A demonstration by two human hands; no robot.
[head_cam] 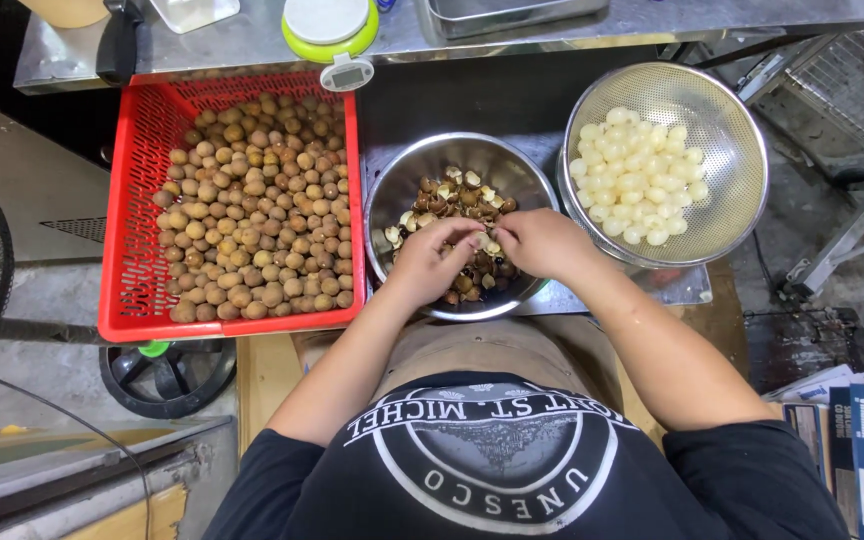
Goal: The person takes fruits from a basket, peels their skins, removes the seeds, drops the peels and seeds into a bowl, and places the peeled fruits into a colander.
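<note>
Meeting over the steel bowl (402,190), the left hand (434,262) and the right hand (544,242) are brought fingertip to fingertip, and a small fruit (489,243) is pinched between them, just above the heap of brown shells and seeds (452,200) held in that bowl. To the left, a red basket (130,250) is filled with unpeeled brown fruit (252,210). To the right, peeled white fruit (637,180) is kept in a metal strainer (722,120). Farther off, a green-and-white scale (330,35) is set on the steel surface (252,40).
</note>
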